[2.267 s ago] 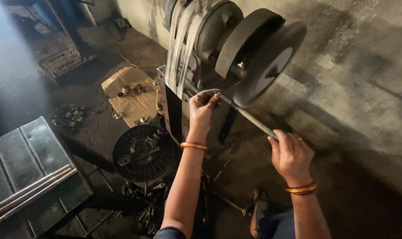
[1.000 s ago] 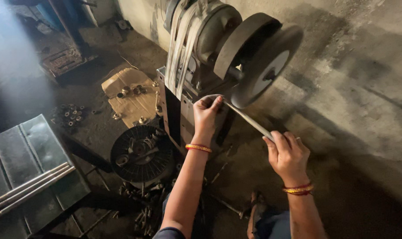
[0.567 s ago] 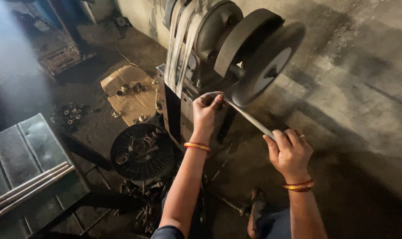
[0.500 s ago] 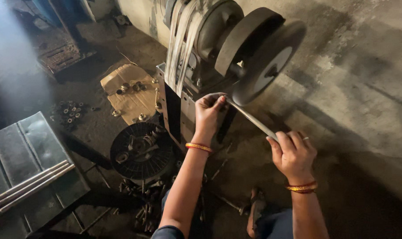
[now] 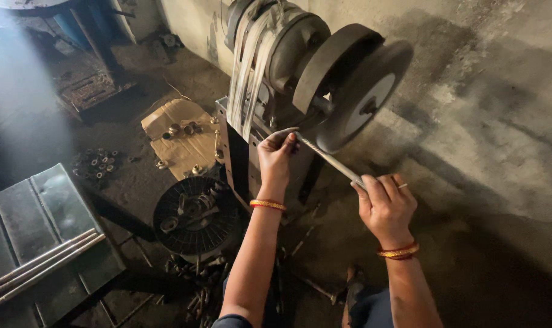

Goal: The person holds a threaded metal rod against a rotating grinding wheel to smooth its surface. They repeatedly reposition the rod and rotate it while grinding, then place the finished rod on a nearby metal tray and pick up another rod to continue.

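Holding a thin metal rod (image 5: 330, 161) at both ends, the person keeps it pressed to the lower rim of the grey grinding wheel (image 5: 364, 97) — barely shifted from a moment ago, so the grind looks steady. The left hand (image 5: 277, 155) is clenched on the far end, beside the belt-driven machine (image 5: 257, 67); the right hand (image 5: 385, 206) grasps the near end. No labels or signs show — only a tan cardboard sheet (image 5: 181, 133) with small fittings lying flat on the floor, left of the machine.

Workshop: belt-driven grinding wheel (image 5: 364, 97), scattered metal parts (image 5: 96, 164)
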Available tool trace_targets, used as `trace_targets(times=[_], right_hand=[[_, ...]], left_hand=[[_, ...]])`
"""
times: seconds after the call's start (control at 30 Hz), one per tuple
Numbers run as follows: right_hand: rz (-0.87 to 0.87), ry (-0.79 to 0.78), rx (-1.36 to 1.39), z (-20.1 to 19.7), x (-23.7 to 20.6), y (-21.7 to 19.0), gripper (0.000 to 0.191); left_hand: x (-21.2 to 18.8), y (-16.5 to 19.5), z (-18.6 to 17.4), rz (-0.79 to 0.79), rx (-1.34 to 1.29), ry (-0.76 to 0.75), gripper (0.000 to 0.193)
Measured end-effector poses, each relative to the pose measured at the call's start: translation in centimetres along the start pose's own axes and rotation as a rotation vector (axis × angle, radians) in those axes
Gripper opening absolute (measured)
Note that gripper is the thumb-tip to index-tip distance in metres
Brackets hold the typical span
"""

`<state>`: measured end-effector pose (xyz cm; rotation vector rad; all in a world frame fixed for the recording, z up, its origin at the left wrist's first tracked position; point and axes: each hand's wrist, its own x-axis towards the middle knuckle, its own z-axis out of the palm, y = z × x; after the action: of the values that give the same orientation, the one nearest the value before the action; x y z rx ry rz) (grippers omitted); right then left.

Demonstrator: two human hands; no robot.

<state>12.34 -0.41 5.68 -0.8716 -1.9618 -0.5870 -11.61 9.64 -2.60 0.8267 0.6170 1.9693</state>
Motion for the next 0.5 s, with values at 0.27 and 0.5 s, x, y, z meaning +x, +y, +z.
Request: trace_targets(times=[0.27, 0.5], right_hand=[[-0.056, 0.066, -0.024, -1.6, -1.5, 0.8, 0.017], [-0.068, 0.073, -0.054, -1.6, -1.7, 1.2, 0.012]], left_hand=[[-1.2, -0.5, 0.9, -0.034, 0.041, -0.083, 0.017], [-1.4, -0.5, 1.5, -0.057, -0.022, -0.080, 0.015]])
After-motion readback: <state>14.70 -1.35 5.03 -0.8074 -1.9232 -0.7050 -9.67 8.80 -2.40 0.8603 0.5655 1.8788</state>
